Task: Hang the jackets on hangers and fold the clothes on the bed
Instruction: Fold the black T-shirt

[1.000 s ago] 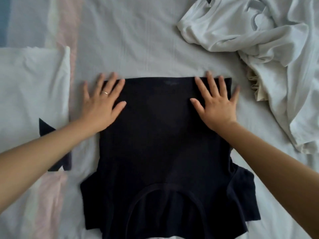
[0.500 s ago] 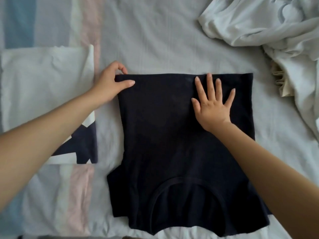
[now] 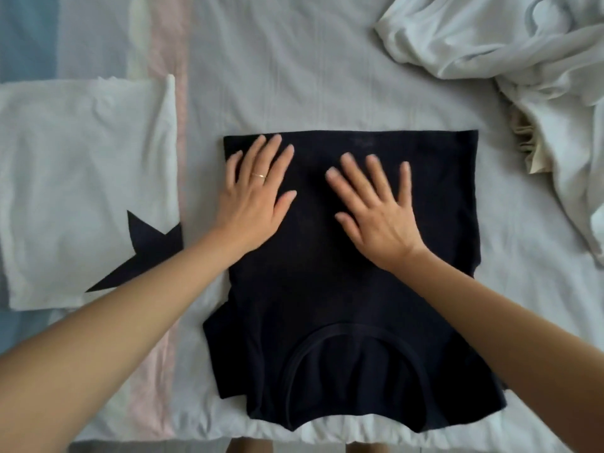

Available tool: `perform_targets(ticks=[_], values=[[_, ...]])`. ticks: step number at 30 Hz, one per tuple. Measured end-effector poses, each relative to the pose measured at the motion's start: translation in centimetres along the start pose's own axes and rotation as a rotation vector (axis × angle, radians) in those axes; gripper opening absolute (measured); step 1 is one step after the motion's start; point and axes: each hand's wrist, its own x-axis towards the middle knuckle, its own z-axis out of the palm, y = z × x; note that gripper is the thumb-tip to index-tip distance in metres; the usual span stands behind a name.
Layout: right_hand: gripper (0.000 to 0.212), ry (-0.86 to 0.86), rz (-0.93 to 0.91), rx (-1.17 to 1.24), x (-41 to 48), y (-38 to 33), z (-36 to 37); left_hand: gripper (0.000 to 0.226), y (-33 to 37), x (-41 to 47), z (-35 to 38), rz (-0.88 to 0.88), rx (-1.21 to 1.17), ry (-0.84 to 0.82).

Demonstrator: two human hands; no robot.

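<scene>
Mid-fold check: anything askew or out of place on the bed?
Nothing spilled or damaged. The dark shirt lies square under the flat left hand and right hand, but a sleeve pokes out at its near left corner. The white clothes at far right lie crumpled, not yet folded.

One dark shirt (image 3: pixel 359 289), one folded white shirt (image 3: pixel 81 152), one white heap (image 3: pixel 523 60), one ring (image 3: pixel 259 175), two hands: left hand (image 3: pixel 258 197), right hand (image 3: pixel 376 214).

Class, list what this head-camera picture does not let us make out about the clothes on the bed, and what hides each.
Head view, white star shirt: cut by the left edge; left forearm covers part of its star.
Head view, crumpled white pile: cut by top and right edges; garment count unclear.
Head view, beige item: mostly under that pile.
</scene>
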Motion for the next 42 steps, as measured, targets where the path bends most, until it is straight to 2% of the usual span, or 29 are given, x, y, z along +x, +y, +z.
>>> perform_targets(ticks=[1, 2, 3, 6, 8, 9, 11, 13, 14, 16, 20, 22, 23, 26, 28, 31, 34, 36, 38, 40, 42], values=[[0.059, -0.013, -0.114, -0.055, -0.6, 1.2, 0.2, 0.062, -0.7, -0.3, 0.7, 0.045, 0.058, -0.079], [0.060, -0.007, -0.105, -0.058, -1.0, 3.0, 0.4, 0.065, -1.6, -0.3, 1.2, 0.028, 0.106, -0.132], [0.061, 0.018, 0.012, -0.022, -1.4, 5.1, 0.5, 0.067, -2.4, -0.2, 1.5, -0.017, 0.136, -0.167], [0.062, 0.049, 0.522, 0.109, -2.3, 10.3, -0.1, 0.069, -3.4, 0.2, 1.8, -0.110, 0.193, -0.218], [0.062, 0.057, 0.651, 0.127, -3.0, 10.4, -0.7, 0.069, -2.7, 0.3, 1.4, -0.161, 0.182, -0.248], [0.062, 0.082, 0.630, 0.121, -3.5, 9.3, -1.2, 0.069, -2.0, 0.3, 1.1, -0.189, 0.178, -0.241], [0.060, 0.092, 0.466, 0.132, -4.9, 5.8, -1.7, 0.068, -0.2, -0.4, 0.4, -0.207, 0.144, -0.192], [0.058, 0.013, 0.207, 0.116, -8.1, 2.8, -0.8, 0.067, 1.7, -2.7, 0.5, -0.064, 0.124, -0.173], [0.058, -0.040, 0.156, 0.097, -10.0, 2.1, -0.1, 0.068, 2.4, -4.3, 0.7, 0.030, 0.136, -0.198], [0.061, -0.142, 0.325, 0.106, -14.4, 2.4, 1.0, 0.071, 3.0, -8.1, 1.6, 0.116, 0.154, -0.257], [0.065, -0.140, 0.827, 0.277, -20.8, 4.6, 0.6, 0.070, 3.8, -11.7, 1.4, -0.210, 0.096, -0.341], [0.053, -0.033, 0.888, 0.405, -22.1, 5.3, -0.4, 0.073, 6.0, -11.8, 0.6, -0.323, 0.038, -0.333], [0.045, 0.008, 0.880, 0.441, -22.5, 5.7, -0.9, 0.075, 7.7, -11.9, 0.2, -0.322, 0.005, -0.306], [0.035, -0.024, 1.018, 0.702, -22.0, 6.6, -1.3, 0.075, 12.9, -12.8, -0.1, -0.110, -0.089, -0.244], [0.031, -0.064, 1.114, 0.810, -21.6, 7.1, -1.4, 0.075, 16.6, -14.1, 0.7, 0.116, -0.170, -0.320], [0.019, 0.003, 1.135, 0.913, -21.6, 7.5, -1.5, 0.085, 20.7, -17.0, 1.3, 0.462, -0.099, -0.719], [0.020, -0.034, 1.143, 1.080, -22.2, 8.1, -1.5, 0.084, 23.7, -18.0, -0.6, 0.529, 0.019, -1.047], [0.025, -0.063, 1.187, 1.187, -22.4, 8.2, -1.6, 0.061, 24.7, -16.7, -2.2, 0.471, -0.068, -1.092], [0.032, -0.029, 1.224, 1.282, -22.7, 8.1, -1.9, 0.028, 25.3, -14.9, -3.2, 0.285, -0.428, -1.014], [0.037, 0.004, 1.190, 1.300, -23.1, 8.2, -2.2, 0.021, 26.0, -13.0, -3.5, 0.013, -0.831, -0.879], [0.046, 0.054, 1.077, 1.280, -23.3, 7.7, -3.1, 0.022, 26.4, -11.0, -2.6, -0.301, -1.219, -0.732]])
